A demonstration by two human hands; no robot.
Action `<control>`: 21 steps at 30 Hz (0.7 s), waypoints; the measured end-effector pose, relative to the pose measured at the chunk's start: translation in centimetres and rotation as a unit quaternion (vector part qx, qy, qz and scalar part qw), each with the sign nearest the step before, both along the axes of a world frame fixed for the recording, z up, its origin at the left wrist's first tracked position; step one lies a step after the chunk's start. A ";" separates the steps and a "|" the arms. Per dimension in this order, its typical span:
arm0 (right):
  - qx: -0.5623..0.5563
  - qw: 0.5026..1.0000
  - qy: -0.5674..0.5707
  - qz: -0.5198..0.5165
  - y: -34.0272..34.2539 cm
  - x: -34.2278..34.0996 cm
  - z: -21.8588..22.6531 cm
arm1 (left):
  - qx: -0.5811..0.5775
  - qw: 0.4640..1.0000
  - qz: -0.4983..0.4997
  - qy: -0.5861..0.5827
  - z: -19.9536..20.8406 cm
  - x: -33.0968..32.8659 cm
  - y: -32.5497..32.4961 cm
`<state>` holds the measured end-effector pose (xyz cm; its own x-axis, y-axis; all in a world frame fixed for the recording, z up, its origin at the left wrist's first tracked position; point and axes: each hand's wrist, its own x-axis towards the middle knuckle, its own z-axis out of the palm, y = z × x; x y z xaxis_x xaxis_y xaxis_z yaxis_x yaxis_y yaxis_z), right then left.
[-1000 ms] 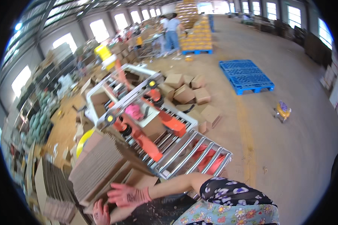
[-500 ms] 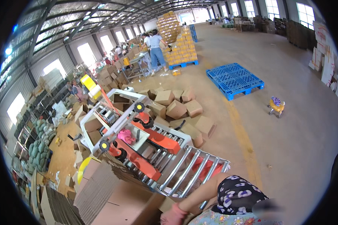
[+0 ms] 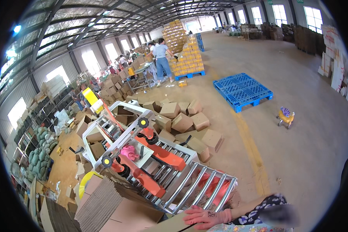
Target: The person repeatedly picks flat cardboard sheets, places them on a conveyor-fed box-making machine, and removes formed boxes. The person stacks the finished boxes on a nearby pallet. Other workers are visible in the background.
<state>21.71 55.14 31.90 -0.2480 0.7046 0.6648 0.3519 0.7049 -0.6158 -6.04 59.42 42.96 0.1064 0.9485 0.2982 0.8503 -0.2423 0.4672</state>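
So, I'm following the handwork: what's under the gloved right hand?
Brown cardboard shows at the fingertips of the right hand. What lies directly beneath its palm is covered.

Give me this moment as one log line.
right hand: pink-gloved, resting on cardboard | left hand: out of view | rollers: beyond right hand | pallet: blue, farther off

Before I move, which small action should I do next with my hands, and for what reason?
Perhaps bring your left hand to the cardboard, to steady it. Only your right hand is in view, open and seemingly resting on the cardboard near the rollers, so a second hand would probably give better control.
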 end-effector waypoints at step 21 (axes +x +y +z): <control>0.087 0.903 0.093 -0.410 10.6 7.4 -3.9 | 0.143 0.936 -0.322 0.025 -12.2 18.7 15.1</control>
<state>29.08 65.75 28.00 0.4373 0.4808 0.7600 0.7013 0.3466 -0.6229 12.64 74.56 30.79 0.6491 0.5651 0.5093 0.5046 -0.8208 0.2677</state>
